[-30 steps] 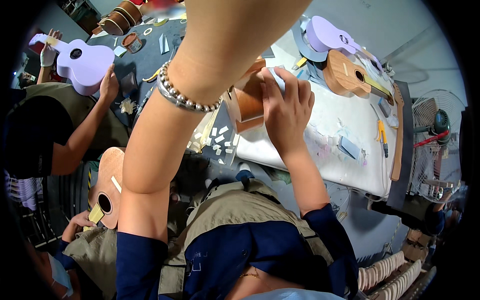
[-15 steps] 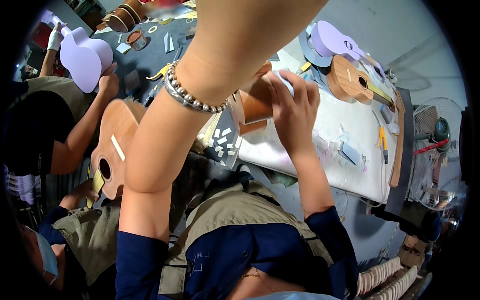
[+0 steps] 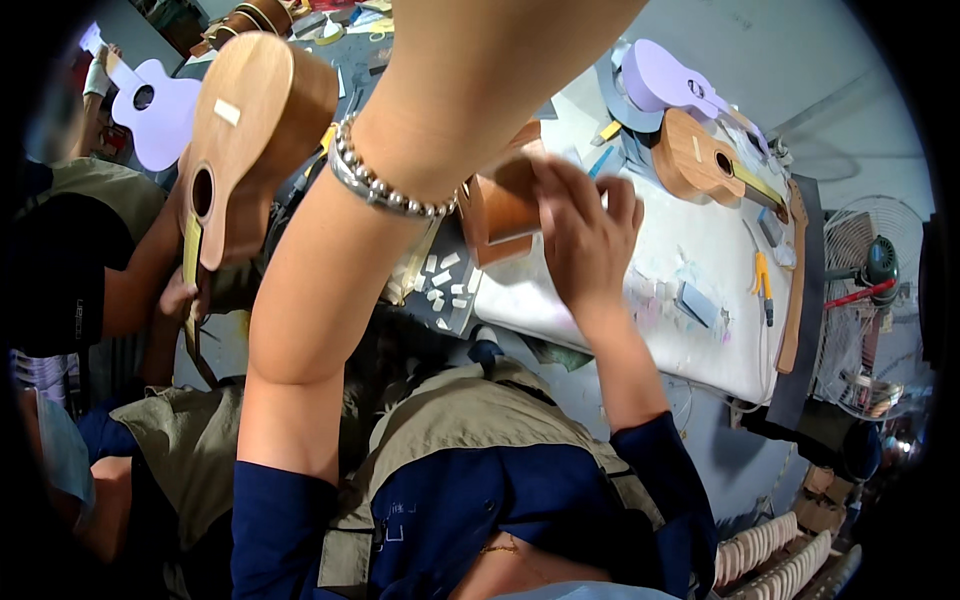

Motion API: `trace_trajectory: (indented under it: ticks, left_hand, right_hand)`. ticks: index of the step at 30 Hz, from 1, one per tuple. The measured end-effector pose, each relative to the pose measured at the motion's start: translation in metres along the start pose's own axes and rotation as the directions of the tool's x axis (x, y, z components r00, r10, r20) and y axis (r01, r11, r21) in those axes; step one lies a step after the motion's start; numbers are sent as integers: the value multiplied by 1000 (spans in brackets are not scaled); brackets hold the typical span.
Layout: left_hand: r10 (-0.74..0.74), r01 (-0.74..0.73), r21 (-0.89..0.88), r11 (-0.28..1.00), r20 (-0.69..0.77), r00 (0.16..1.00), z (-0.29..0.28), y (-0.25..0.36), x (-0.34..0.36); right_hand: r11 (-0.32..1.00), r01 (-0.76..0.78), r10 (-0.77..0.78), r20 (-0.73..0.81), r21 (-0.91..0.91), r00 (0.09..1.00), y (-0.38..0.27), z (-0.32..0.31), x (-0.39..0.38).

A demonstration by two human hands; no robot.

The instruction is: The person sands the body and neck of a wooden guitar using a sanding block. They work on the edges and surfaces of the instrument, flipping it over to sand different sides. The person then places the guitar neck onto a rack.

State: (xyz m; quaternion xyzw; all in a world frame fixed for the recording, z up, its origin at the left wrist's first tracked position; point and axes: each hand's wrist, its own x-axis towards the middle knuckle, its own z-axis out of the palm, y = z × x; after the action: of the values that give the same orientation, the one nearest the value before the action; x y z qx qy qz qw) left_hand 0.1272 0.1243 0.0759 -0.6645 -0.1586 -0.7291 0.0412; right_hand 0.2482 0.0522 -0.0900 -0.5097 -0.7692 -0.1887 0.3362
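My left forearm [image 3: 400,190], with a silver bead bracelet [image 3: 385,185], rises past the top edge, so my left hand is out of sight. My right hand [image 3: 585,235] lies on a bare wooden ukulele body [image 3: 500,205] standing at the near left edge of the white-covered table [image 3: 700,340], fingers curled over its side. Small white blocks [image 3: 440,280] lie scattered just left of that body.
A co-worker at left holds up a brown ukulele [image 3: 255,130]; farther back another person holds a lilac ukulele [image 3: 155,110]. On the table lie a lilac ukulele [image 3: 665,85], a brown ukulele [image 3: 705,160] and a yellow-handled tool [image 3: 762,285]. A fan [image 3: 870,270] stands at right.
The co-worker's brown ukulele has risen from low at the left to high beside my left forearm. The lilac ukulele at the back has shifted. My right hand stays on the wooden body.
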Motion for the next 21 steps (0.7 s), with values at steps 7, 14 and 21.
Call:
trace_trajectory:
  ticks: [7,14,21]
  left_hand:
    - [12,-12,22,1000,2,1000,-2,3,1]
    - [42,-43,-14,999,-37,998,6,-5,1]
    - [39,-40,-23,999,-54,998,6,-21,2]
  right_hand:
    - [998,-42,43,13,-35,999,-5,-7,-10]
    - [999,-18,17,-24,-48,1000,-4,-2,-8]
    - [997,-5,-1,-86,-80,996,1,3,-6]
